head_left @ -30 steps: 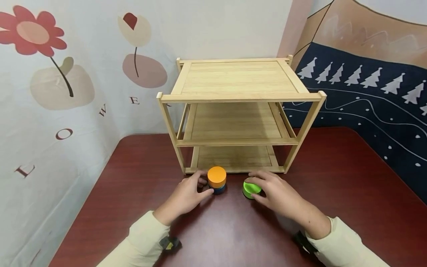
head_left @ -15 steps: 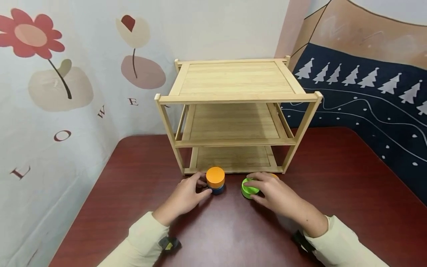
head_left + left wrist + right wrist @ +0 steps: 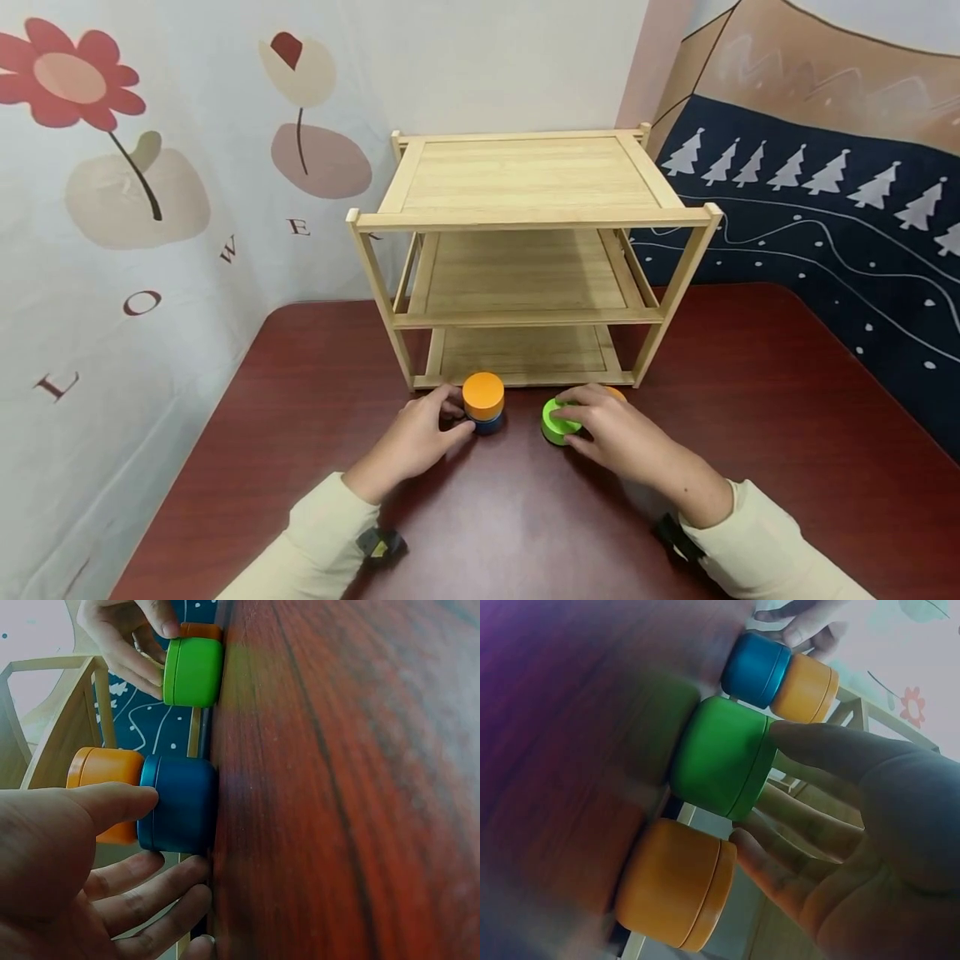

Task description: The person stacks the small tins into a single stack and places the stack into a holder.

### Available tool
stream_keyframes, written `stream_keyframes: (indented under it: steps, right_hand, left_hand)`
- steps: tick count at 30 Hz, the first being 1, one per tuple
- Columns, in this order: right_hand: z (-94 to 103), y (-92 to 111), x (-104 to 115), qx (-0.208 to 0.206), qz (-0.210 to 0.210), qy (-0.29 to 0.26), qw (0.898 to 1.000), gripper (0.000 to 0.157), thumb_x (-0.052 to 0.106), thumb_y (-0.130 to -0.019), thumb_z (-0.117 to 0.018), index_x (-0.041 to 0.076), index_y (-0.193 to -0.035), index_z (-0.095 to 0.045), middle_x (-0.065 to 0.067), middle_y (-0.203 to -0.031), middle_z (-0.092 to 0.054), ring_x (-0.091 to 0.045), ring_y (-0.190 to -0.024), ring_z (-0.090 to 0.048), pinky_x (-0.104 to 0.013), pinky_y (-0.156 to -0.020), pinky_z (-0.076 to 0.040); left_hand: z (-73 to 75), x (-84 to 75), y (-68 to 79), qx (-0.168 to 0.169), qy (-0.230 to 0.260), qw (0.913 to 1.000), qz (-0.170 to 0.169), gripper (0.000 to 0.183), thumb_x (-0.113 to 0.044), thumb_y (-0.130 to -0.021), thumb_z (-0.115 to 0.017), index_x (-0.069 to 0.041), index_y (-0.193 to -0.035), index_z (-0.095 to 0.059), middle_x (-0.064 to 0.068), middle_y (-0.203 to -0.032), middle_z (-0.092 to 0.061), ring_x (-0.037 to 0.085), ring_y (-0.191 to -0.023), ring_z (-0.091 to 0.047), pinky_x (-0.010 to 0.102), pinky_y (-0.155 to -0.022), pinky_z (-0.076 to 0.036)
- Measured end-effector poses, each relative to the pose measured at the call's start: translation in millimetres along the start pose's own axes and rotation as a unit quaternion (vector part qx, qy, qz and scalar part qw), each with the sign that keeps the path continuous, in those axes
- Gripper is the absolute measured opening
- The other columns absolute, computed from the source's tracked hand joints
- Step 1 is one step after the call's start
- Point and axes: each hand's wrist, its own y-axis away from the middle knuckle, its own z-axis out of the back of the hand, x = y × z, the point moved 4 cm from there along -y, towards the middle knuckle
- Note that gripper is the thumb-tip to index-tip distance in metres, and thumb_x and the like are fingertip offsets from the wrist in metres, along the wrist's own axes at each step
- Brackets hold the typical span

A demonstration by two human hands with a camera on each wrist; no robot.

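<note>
In the head view, an orange round jar (image 3: 483, 395) stands on top of a blue jar (image 3: 184, 817) on the table. My left hand (image 3: 416, 433) is at their left side; the thumb rests against the blue jar near its lid line, and a fingertip lies at its opposite edge. To the right sits a lidded green jar (image 3: 720, 757). My right hand (image 3: 626, 437) holds it between thumb and fingers near the lid. A second orange jar (image 3: 673, 881) stands just beyond, mostly hidden by the right hand in the head view; a right fingertip lies at its lid.
Right behind the jars stands a light wooden three-level rack (image 3: 532, 317), its front rail close to the fingers. The table (image 3: 495, 533) is dark red wood. Printed cloth walls (image 3: 862, 250) enclose the back and sides.
The second orange jar, hidden a second ago, now shows partly past the right hand's knuckles. Both hands stay nearly in place; the head view shifts slightly.
</note>
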Motion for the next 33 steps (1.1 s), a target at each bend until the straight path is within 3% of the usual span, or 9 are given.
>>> stream_keyframes:
  steps: [8,15,25,33]
  right_hand:
    - [1.5,0.4,-0.3,0.008,0.006,0.019,1.0,0.03,0.015,-0.073,-0.076,0.018,-0.102,-0.069,-0.003,-0.112,-0.06,-0.019,-0.106,-0.054,-0.036,-0.085,-0.048]
    - [-0.8,0.9,0.5,-0.001,0.016,0.016,1.0,0.03,0.014,-0.072,-0.077,0.019,-0.1,-0.069,-0.002,-0.11,-0.059,-0.017,-0.103,-0.054,-0.031,-0.081,-0.05]
    - [-3.3,2.0,1.3,0.027,0.009,0.009,1.0,0.034,0.015,-0.073,-0.076,0.019,-0.105,-0.066,-0.001,-0.118,-0.057,-0.013,-0.098,-0.059,-0.026,-0.077,-0.052]
    - [-5.4,2.8,2.7,0.028,0.02,0.004,0.999,0.032,0.018,-0.074,-0.076,0.017,-0.104,-0.064,-0.008,-0.121,-0.058,-0.02,-0.107,-0.059,-0.031,-0.081,-0.052]
  left_hand:
    - [1.6,-1.3,-1.0,-0.008,0.006,0.9999,-0.005,0.036,-0.028,-0.081,-0.07,-0.018,-0.112,-0.057,-0.001,-0.097,-0.068,0.014,-0.093,-0.064,0.035,-0.082,-0.05]
    - [1.4,-0.6,-1.3,-0.004,-0.006,1.0,-0.003,0.038,-0.029,-0.081,-0.07,-0.018,-0.115,-0.056,-0.001,-0.096,-0.068,0.014,-0.094,-0.063,0.037,-0.084,-0.049]
    - [0.8,-0.8,-0.1,0.001,-0.001,0.9999,-0.011,0.038,-0.028,-0.081,-0.07,-0.018,-0.115,-0.056,-0.002,-0.097,-0.068,0.013,-0.094,-0.063,0.036,-0.084,-0.049]
    - [0.6,-1.1,0.1,0.003,-0.001,0.9999,-0.012,0.039,-0.029,-0.081,-0.07,-0.018,-0.116,-0.056,-0.001,-0.097,-0.067,0.014,-0.094,-0.062,0.037,-0.084,-0.048]
